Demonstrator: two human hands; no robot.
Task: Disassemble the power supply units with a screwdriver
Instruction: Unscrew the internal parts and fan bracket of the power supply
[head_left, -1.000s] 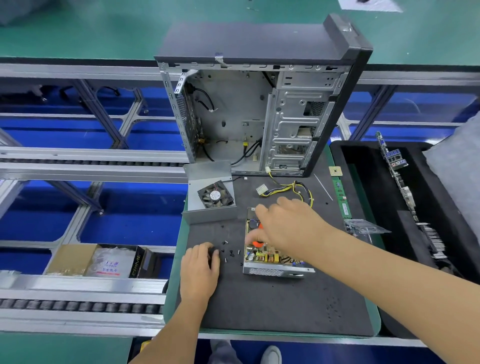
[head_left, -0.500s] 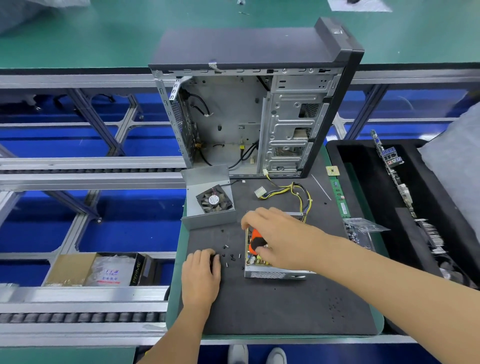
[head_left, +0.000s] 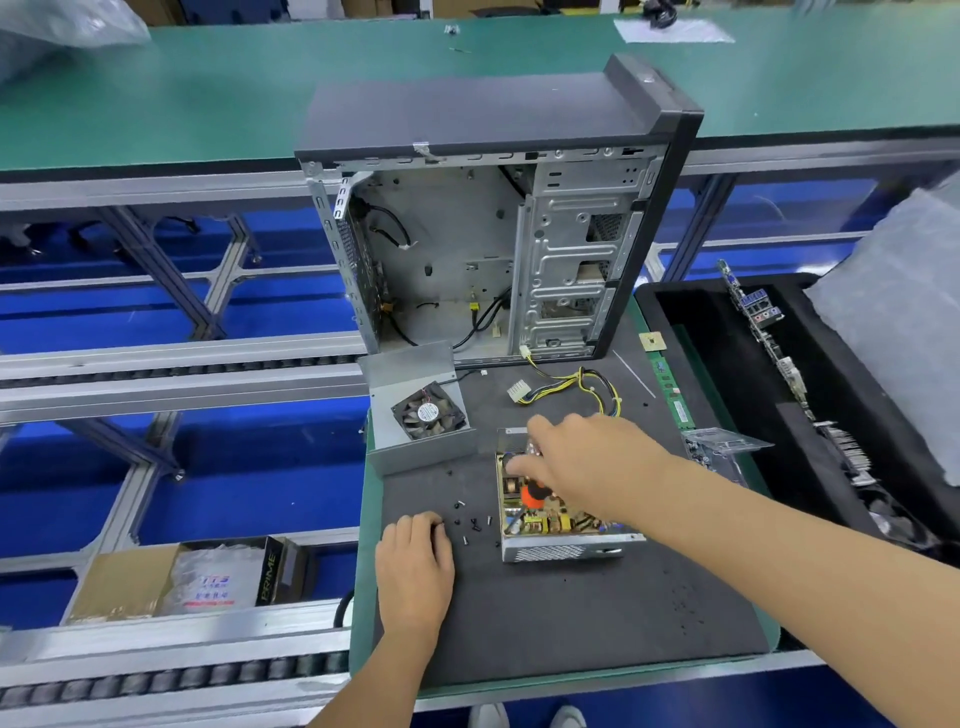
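Two hands, little movement: your right hand (head_left: 587, 457) has stayed over the opened power supply unit (head_left: 558, 512) on the dark surface (head_left: 571, 613), fingers curled round the orange-handled screwdriver (head_left: 532, 493), shifting only slightly across the board. Your left hand (head_left: 415, 551) still rests beside the loose screws (head_left: 475, 525), fingers loosely curled, holding nothing I can see. Likely you're reseating the tip on another board screw.

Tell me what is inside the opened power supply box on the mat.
Inside the power supply box lies a circuit board with yellow and copper parts. The right hand reaches in, covering the board's far half and most of an orange thing.
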